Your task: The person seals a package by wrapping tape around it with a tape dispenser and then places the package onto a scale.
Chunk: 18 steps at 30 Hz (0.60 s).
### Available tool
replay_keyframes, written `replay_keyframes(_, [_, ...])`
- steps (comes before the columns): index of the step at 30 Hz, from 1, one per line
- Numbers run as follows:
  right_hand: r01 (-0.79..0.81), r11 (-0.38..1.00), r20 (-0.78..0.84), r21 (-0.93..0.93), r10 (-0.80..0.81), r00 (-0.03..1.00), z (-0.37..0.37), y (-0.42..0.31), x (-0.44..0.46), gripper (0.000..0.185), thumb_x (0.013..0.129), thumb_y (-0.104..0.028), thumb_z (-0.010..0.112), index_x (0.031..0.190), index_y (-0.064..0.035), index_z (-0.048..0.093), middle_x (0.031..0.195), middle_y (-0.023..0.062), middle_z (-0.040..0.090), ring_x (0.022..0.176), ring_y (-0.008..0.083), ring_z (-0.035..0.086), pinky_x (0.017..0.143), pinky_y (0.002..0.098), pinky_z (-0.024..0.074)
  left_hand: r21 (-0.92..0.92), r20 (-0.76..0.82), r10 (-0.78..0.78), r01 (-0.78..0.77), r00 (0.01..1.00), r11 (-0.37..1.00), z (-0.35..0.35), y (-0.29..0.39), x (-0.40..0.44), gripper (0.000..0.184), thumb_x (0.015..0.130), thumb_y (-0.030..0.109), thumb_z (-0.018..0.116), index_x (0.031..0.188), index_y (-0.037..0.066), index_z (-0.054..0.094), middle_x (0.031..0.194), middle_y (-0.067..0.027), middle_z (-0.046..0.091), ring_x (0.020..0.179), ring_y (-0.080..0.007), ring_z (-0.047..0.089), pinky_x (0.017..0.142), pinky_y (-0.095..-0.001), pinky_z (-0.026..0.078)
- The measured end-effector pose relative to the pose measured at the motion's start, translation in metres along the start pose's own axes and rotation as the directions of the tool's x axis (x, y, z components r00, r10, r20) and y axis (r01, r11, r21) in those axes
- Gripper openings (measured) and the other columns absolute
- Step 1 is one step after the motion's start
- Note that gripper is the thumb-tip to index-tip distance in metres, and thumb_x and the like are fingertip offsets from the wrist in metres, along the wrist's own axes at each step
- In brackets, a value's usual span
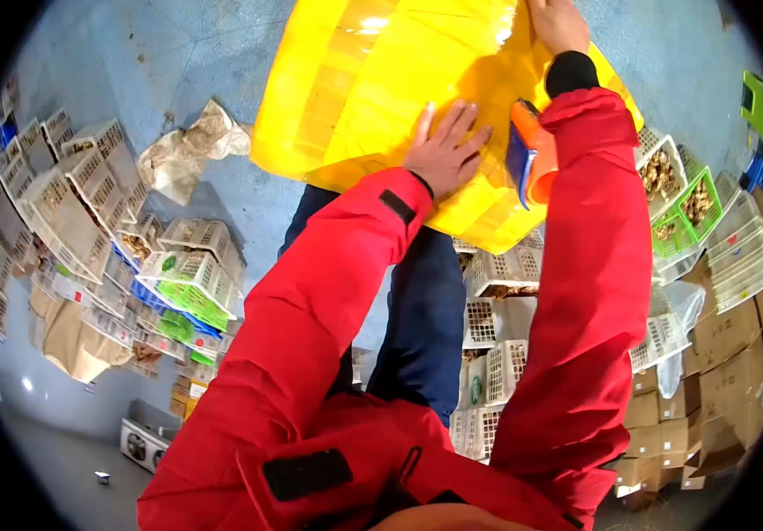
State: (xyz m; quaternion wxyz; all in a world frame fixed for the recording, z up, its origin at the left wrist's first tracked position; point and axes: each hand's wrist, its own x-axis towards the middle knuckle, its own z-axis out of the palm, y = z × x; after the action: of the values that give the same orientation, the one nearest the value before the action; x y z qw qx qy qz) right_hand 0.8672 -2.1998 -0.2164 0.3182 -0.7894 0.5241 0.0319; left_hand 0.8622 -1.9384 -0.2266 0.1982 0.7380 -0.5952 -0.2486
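A large package (337,97) wrapped in glossy yellow tape fills the top middle of the view, in front of my legs. My left hand (448,152) lies flat on it with the fingers spread, holding nothing. My right hand (563,25) rests at the package's far right part, at the top edge of the view; its fingers are mostly cut off. An orange and blue tape dispenser (536,155) is on the package's right side, between my left hand and my right forearm, which partly hides it.
White plastic crates (72,217) stand stacked at the left, near a crumpled sheet (191,150) on the blue floor (222,53). At the right are crates of brownish goods (658,173), a green crate (700,203) and stacked cardboard boxes (726,354). More crates (505,367) stand beside my legs.
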Motion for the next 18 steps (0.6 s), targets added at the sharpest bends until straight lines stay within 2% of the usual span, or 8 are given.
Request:
replay_keyframes(2, [0.372, 0.773, 0.064, -0.513, -0.398, 0.915, 0.030, 0.052, 0.023, 0.035, 0.090, -0.028, 0.038, 0.119, -0.0099, 0.047, 0.114, 0.0176, 0.053, 0.102, 0.0363, 0.051, 0.086, 0.0425, 0.0414, -0.130, -0.020, 0.038, -0.040, 0.999, 0.991, -0.012, -0.009, -0.004, 0.039, 0.079, 0.028, 0.053, 0.117, 0.016, 0.051, 0.133, -0.0106, 0.037, 0.123, -0.0266, 0.036, 0.101, -0.0492, 0.023])
replay_keyframes(5, [0.393, 0.764, 0.201, -0.512, -0.339, 0.919, 0.044, 0.039, 0.047, 0.038, 0.089, -0.030, 0.042, 0.121, -0.0088, 0.045, 0.112, 0.0206, 0.053, 0.100, 0.0368, 0.053, 0.085, 0.0420, 0.0426, -0.350, -0.010, 0.085, -0.083, 0.996, 0.933, -0.049, -0.039, -0.011, 0.034, 0.080, 0.023, 0.055, 0.112, 0.012, 0.052, 0.127, -0.0105, 0.043, 0.118, -0.0263, 0.041, 0.098, -0.0419, 0.030])
replay_keyframes(9, [0.120, 0.993, 0.197, 0.001, -0.118, 0.973, 0.062, -0.096, 0.064, 0.068, 0.080, -0.052, 0.051, 0.123, -0.0006, 0.042, 0.121, 0.0242, 0.047, 0.107, 0.0360, 0.050, 0.090, 0.0397, 0.0396, -0.545, 0.070, -0.187, 0.195, 0.980, 0.816, -0.103, -0.080, -0.057, 0.022, 0.080, 0.019, 0.054, 0.098, 0.007, 0.058, 0.105, -0.0101, 0.058, 0.101, -0.0286, 0.052, 0.085, -0.0373, 0.042])
replay_keyframes(11, [0.334, 0.932, 0.072, -0.141, -0.326, 0.942, 0.093, -0.126, 0.074, 0.069, 0.081, -0.051, 0.050, 0.123, 0.0029, 0.041, 0.123, 0.0247, 0.045, 0.110, 0.0360, 0.047, 0.093, 0.0404, 0.0375, -0.638, -0.036, -0.338, 0.239, 0.940, 0.732, -0.119, -0.106, -0.108, 0.020, 0.080, 0.013, 0.056, 0.099, 0.006, 0.058, 0.098, -0.0112, 0.060, 0.093, -0.0303, 0.056, 0.080, -0.0361, 0.046])
replay_keyframes(13, [0.296, 0.832, -0.026, -0.469, -0.348, 0.937, 0.100, -0.178, 0.036, 0.070, 0.079, -0.048, 0.053, 0.123, 0.0049, 0.039, 0.118, 0.0276, 0.046, 0.109, 0.0397, 0.045, 0.093, 0.0434, 0.0366, -0.589, -0.160, -0.543, 0.361, 0.825, 0.722, -0.147, -0.126, -0.150, 0.020, 0.080, 0.007, 0.055, 0.100, 0.005, 0.058, 0.095, -0.0117, 0.060, 0.089, -0.0296, 0.058, 0.077, -0.0346, 0.047])
replay_keyframes(15, [0.513, 0.568, -0.206, -0.643, -0.774, 0.599, 0.130, -0.163, 0.031, 0.062, 0.078, -0.040, 0.058, 0.118, 0.0037, 0.042, 0.111, 0.0279, 0.050, 0.101, 0.0416, 0.048, 0.088, 0.0453, 0.0389, -0.661, -0.167, -0.767, 0.507, 0.620, 0.554, -0.153, -0.152, -0.186, 0.021, 0.081, 0.005, 0.054, 0.101, 0.004, 0.058, 0.097, -0.0119, 0.060, 0.090, -0.0277, 0.058, 0.078, -0.0326, 0.047])
replay_keyframes(16, [0.522, 0.561, 0.401, -0.643, -0.333, 0.853, 0.122, -0.213, -0.004, 0.047, 0.086, -0.032, 0.049, 0.124, -0.0039, 0.044, 0.125, 0.0156, 0.046, 0.118, 0.0284, 0.039, 0.099, 0.0386, 0.0288, -0.647, -0.168, -0.795, 0.543, 0.583, 0.535, -0.150, -0.167, -0.206, 0.023, 0.083, 0.005, 0.052, 0.105, 0.005, 0.057, 0.101, -0.0104, 0.060, 0.091, -0.0239, 0.058, 0.078, -0.0318, 0.046])
replay_keyframes(18, [0.844, 0.429, 0.099, -0.321, -0.871, 0.481, 0.182, -0.211, -0.069, 0.036, 0.081, -0.037, 0.053, 0.101, -0.0080, 0.061, 0.111, 0.0093, 0.056, 0.113, 0.0253, 0.045, 0.096, 0.0424, 0.0319, -0.631, -0.128, -0.800, 0.574, 0.586, 0.522, -0.151, -0.189, -0.224, 0.031, 0.088, 0.009, 0.047, 0.118, 0.004, 0.050, 0.116, -0.0117, 0.053, 0.106, -0.0225, 0.052, 0.088, -0.0317, 0.041])
